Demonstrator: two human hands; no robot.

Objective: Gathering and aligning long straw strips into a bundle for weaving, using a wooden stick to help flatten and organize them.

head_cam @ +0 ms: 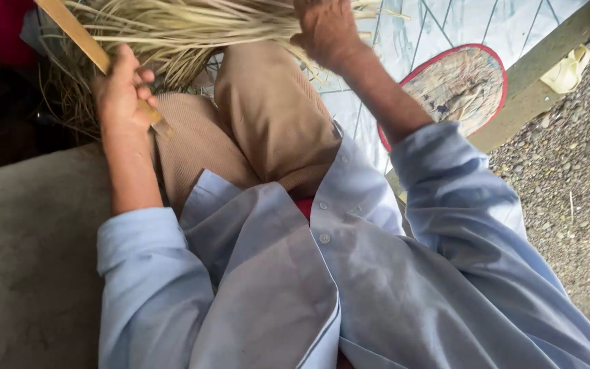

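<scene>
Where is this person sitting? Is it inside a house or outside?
Probably outside, in a yard or porch used for handwork. There is gravel ground on one side and a bare concrete ledge on the other. The left hand grips a flat wooden stick, and the right hand holds a bundle of dry straw.

A round woven fan with a red rim is lying on the pale blue patterned mat, beside a weathered wooden beam. Grey gravel is spreading beyond it, and a bare grey concrete ledge is showing opposite.
</scene>
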